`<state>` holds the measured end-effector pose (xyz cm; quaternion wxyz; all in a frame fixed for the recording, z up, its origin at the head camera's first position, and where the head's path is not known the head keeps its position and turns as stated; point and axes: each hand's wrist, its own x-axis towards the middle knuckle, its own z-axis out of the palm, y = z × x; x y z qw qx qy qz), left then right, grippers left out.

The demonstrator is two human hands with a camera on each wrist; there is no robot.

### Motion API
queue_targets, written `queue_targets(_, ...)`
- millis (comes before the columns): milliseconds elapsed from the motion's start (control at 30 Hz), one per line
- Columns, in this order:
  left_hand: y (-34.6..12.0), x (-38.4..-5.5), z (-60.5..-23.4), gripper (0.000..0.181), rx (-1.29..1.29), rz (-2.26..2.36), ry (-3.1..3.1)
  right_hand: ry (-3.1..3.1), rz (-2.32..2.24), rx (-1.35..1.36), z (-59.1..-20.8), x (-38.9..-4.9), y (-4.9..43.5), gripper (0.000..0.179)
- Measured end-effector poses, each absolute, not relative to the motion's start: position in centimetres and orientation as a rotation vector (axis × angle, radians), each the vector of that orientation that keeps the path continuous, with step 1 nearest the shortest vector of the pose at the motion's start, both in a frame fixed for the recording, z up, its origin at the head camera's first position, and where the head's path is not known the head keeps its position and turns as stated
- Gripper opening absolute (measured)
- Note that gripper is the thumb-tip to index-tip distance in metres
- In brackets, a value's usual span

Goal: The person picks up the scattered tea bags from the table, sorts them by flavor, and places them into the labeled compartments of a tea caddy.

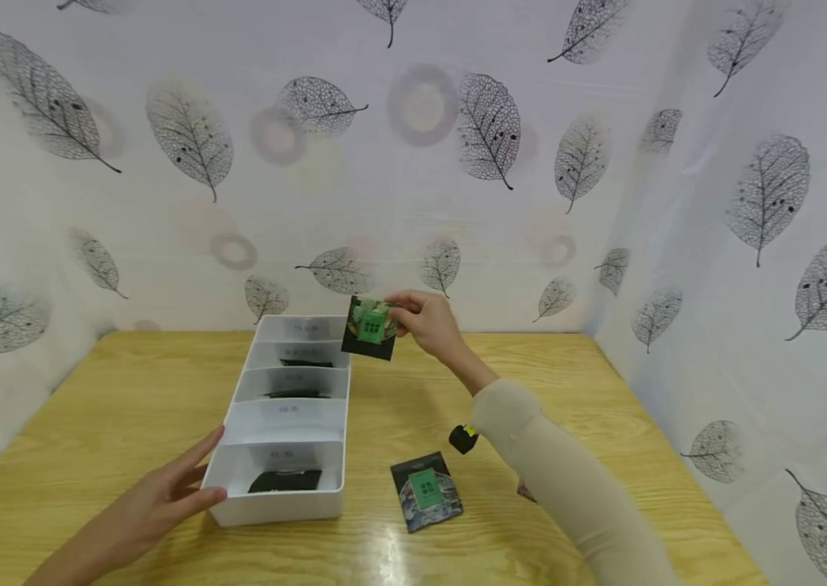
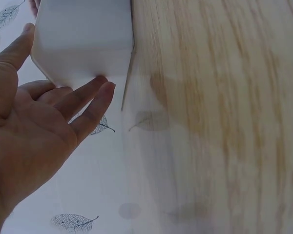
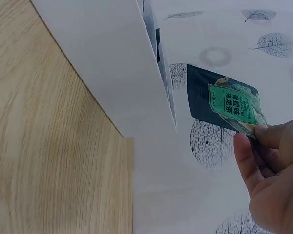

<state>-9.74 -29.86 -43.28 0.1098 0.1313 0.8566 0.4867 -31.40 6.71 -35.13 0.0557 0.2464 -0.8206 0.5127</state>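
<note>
Held up at 1 o'clock of the white five-compartment box (image 1: 277,509) is an oolong tea sachet (image 3: 232,101), black with a green label; in the right-wrist view the label reads "OOLONG TEA" beside larger characters, 青提味乌龙茶. Faint handwriting marks the box's dividers, too blurred to read. At the box's 4 o'clock a second sachet (image 1: 426,491) lies flat on the wood-grain table (image 1: 164,374), its green label bearing characters too small to make out.

The right hand (image 1: 430,322) reaches toward 12 o'clock, its thumb and fingers pinched together on one edge of the oolong tea sachet, which hangs in the air near the box's far right corner. The beige sleeve (image 1: 567,480) runs back toward 5 o'clock. The left hand (image 1: 153,503) comes in from 8 o'clock, thumb and fingers spread apart, touching the left side and near corner of the box.

Dark packets (image 1: 285,481) lie in the nearest compartment, with others in the third and fourth counting away from the person. A small black object (image 1: 462,439) with a yellow-green mark sits at 3 o'clock, beside the sleeve. Behind everything hangs a leaf-printed sheet (image 1: 391,195).
</note>
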Motion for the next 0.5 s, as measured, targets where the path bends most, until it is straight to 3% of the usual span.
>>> queue_targets(500, -30.0, -9.8, -43.2, 0.081, 0.335, 1.499, 2.388, -2.353, 1.428, 0.787, -34.8, -32.4, 0.6, 0.019)
